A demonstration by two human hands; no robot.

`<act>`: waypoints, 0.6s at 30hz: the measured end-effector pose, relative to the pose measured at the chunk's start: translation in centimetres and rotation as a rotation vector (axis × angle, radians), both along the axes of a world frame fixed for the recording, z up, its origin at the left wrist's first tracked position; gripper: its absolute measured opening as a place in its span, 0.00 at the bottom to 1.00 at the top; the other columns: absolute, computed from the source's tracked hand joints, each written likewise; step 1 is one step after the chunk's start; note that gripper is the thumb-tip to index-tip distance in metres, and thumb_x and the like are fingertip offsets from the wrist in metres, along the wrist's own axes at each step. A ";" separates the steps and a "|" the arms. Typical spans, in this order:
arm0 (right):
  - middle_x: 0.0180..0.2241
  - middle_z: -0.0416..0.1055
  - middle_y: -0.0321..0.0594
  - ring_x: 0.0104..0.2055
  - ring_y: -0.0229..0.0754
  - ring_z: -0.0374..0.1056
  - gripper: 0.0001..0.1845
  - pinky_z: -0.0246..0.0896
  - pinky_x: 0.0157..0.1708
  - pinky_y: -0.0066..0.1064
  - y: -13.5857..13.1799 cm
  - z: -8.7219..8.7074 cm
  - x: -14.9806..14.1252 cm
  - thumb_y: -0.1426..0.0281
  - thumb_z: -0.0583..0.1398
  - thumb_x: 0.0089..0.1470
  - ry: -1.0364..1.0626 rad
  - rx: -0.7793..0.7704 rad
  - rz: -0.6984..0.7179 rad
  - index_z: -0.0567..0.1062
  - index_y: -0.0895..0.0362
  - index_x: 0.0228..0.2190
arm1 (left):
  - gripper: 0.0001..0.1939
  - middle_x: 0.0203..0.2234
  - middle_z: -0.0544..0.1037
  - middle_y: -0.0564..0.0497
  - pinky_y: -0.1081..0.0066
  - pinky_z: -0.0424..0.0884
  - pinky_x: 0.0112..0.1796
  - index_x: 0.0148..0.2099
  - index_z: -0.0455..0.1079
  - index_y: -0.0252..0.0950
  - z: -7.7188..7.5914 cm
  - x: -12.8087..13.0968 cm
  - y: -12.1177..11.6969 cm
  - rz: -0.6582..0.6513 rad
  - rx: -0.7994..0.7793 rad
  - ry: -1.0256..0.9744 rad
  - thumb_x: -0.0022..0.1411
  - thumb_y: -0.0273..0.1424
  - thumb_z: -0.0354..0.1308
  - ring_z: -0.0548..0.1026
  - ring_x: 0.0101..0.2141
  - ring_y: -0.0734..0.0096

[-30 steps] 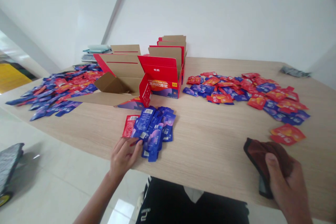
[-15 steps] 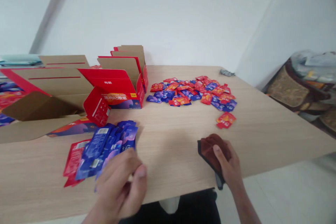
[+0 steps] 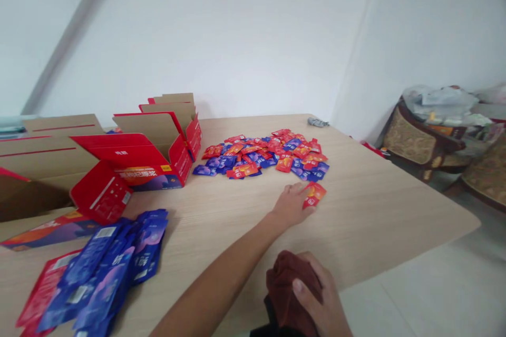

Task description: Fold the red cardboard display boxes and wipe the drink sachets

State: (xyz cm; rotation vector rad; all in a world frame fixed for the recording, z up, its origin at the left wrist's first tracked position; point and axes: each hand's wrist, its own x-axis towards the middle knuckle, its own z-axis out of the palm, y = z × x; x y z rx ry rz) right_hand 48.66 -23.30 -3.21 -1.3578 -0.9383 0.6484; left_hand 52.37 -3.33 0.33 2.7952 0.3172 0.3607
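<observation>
My left hand reaches across the table, its fingers and thumb spread at the left edge of a red sachet that lies flat. The fingers partly cover that sachet, and a firm grip does not show. Low in the view, my right hand is closed around a crumpled brown cloth item with black edging. Beyond my left hand is a loose pile of red and blue sachets. On the left lie larger blue pouches, overlapping a few red pouches.
Open red cardboard boxes stand at the left of the wooden table, flaps raised. A small grey crumpled item lies at the far corner. Beyond the right edge, a patterned chair holds plastic bags.
My left hand has moved from beside the blue pouches to the lone red sachet. The right hand, still holding the brown cloth, is lower and nearer me. The view has turned right.
</observation>
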 end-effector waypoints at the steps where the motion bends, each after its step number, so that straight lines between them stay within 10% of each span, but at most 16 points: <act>1: 0.34 0.79 0.43 0.36 0.46 0.76 0.23 0.72 0.37 0.30 -0.1 0.0 0.2 0.48 0.62 0.58 0.000 0.005 0.038 0.79 0.55 0.39 | 0.30 0.68 0.65 0.37 0.52 0.60 0.64 0.69 0.64 0.36 -0.6 0.7 -0.2 0.004 0.006 -0.007 0.71 0.45 0.58 0.63 0.66 0.50; 6: 0.33 0.79 0.43 0.34 0.47 0.76 0.23 0.73 0.35 0.31 -0.4 0.1 0.4 0.47 0.63 0.55 0.106 0.019 0.012 0.79 0.54 0.38 | 0.34 0.58 0.74 0.32 0.53 0.66 0.60 0.62 0.70 0.30 -1.8 1.9 -0.2 0.035 -0.012 0.051 0.68 0.54 0.60 0.71 0.59 0.47; 11: 0.38 0.80 0.45 0.38 0.50 0.77 0.25 0.74 0.36 0.32 -0.9 -0.1 0.4 0.47 0.64 0.55 0.087 -0.039 -0.018 0.79 0.54 0.42 | 0.14 0.43 0.81 0.34 0.55 0.72 0.51 0.54 0.72 0.32 -1.0 0.1 -0.7 0.126 -0.116 0.135 0.74 0.33 0.52 0.78 0.50 0.49; 18: 0.43 0.80 0.44 0.44 0.53 0.78 0.27 0.74 0.34 0.30 -1.6 -0.4 0.2 0.48 0.65 0.54 0.137 -0.064 -0.056 0.78 0.53 0.47 | 0.15 0.34 0.80 0.44 0.65 0.73 0.37 0.53 0.66 0.35 0.9 -13.8 -0.5 0.444 -0.441 -0.043 0.76 0.39 0.45 0.79 0.35 0.59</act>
